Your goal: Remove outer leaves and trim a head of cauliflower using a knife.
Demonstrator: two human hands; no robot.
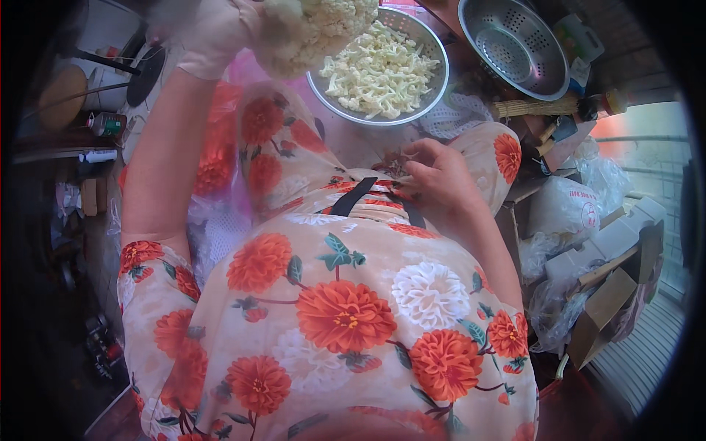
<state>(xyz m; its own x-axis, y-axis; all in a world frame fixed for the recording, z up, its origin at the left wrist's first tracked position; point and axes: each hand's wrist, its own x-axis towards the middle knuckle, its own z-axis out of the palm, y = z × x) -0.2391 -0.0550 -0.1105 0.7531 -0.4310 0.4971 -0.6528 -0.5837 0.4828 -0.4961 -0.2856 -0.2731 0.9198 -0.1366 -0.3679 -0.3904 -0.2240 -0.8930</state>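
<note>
At the top left my left hand (218, 36), in a pale glove, holds a large head of cauliflower (314, 36); that hand is partly blurred at the picture's edge. Beside and below the head stands a perforated metal colander (441, 82), filled with cut cauliflower florets (383, 74). My right hand (436, 165) is bare, with its fingers curled, over my lap near the right thigh. Whether anything small is between its fingertips cannot be made out.
Another metal colander (504, 52) sits at the upper right, near a straw brush (535, 106) and a white mesh net (458, 116). Pink and clear plastic bags (220, 220) lie at my left. Plastic bags (562, 204) and an open cardboard box (601, 320) are on the right.
</note>
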